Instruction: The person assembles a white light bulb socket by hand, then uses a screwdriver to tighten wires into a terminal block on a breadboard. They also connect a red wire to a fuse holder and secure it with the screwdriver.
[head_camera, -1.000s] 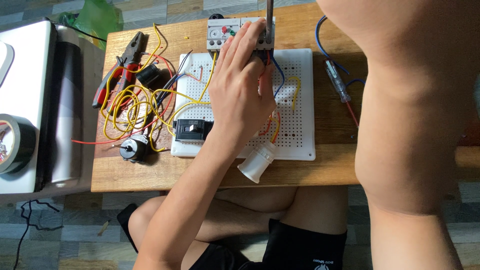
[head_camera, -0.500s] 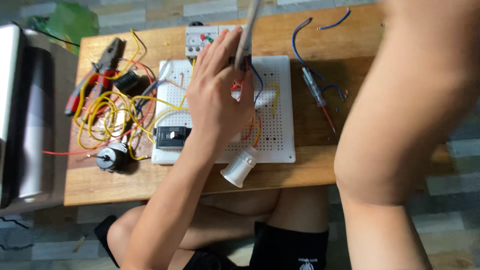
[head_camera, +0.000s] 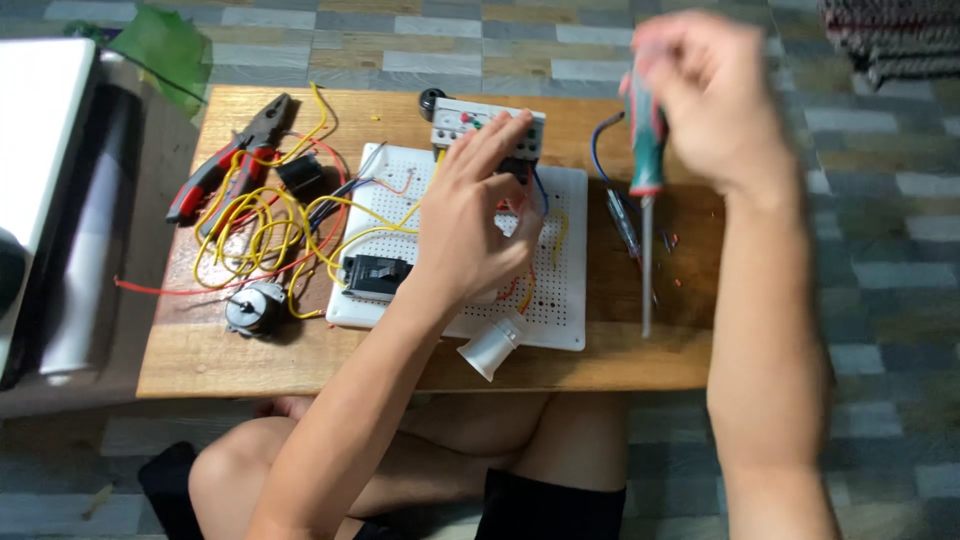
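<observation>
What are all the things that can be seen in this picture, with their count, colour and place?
table: one, brown wood, centre
perforated board: one, white, middle of the table
breaker: one, grey-white, far edge of the board
black switch: one, black, near left part of the board
lamp socket: one, white, near edge of the board
wires: a tangle, yellow and red, left of the board
pliers: one, red and black handles, far left of the table
round part: one, grey, near left of the table
screwdriver: one, green and red handle, held upright above the table's right side
left hand: one, over the board near the breaker
right hand: one, blurred, gripping the screwdriver handle
</observation>
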